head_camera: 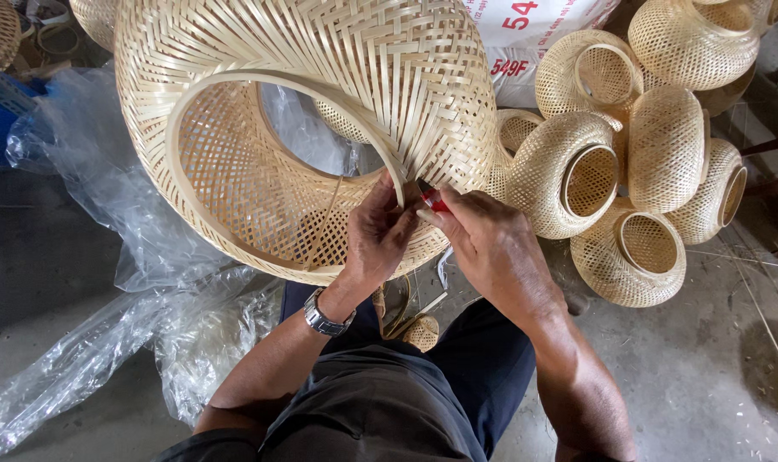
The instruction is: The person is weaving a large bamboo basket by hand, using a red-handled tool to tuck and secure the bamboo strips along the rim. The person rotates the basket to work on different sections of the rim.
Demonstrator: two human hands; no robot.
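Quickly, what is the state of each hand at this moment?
Left hand: closed, pinching the rim of the large pale woven bamboo shade.
Right hand: closed on a small red tool, pressed against the same rim.

Big woven shade (320, 103) centre, above lap; small shades (628, 154) piled right; plastic sheet (106, 282) left, beneath.

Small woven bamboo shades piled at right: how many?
7 countable: top right, beside it, centre, left-centre, half-hidden, far right, bottom. More may be hidden.
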